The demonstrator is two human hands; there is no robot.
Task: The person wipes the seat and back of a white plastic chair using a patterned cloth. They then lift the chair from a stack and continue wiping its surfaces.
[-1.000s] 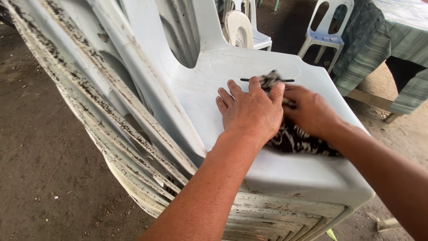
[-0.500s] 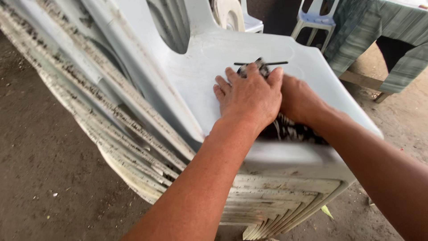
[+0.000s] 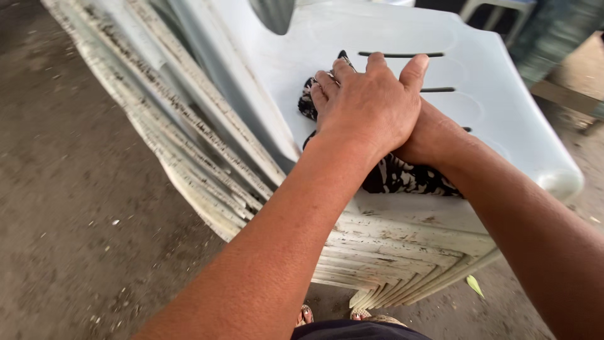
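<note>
Both hands are stacked on a black-and-white patterned cloth [image 3: 402, 176] that's lying on the seat of the top chair [image 3: 491, 107] in a tall stack of white plastic chairs. The left hand [image 3: 368, 104] is on top, palm down, fingers flat and together, thumb sticking up toward the slots in the seat. It isn't gripping anything, just pressing down flat. Its fingertips reach the far end of the cloth, where a dark corner pokes out past them.

The right hand [image 3: 434, 135] is mostly buried under the left one, so only the wrist end and back of it show. Can't tell if its fingers are curled into the cloth or lying flat, it's hidden. It does sit right on the cloth though.

The cloth runs from near the seat's middle back toward the front edge, bunched up under the right wrist. The seat is fairly clean and pale, with a few narrow dark slots near the hands.

The stack [image 3: 207, 157] below is grimy, lots of dark specks along the nested edges and legs. It stands on a dirt floor [image 3: 75, 220]. Toes in sandals [image 3: 306, 313] peek out at the bottom, just beside the stack's base. A small green leaf [image 3: 474, 285] lies on the floor nearby.
</note>
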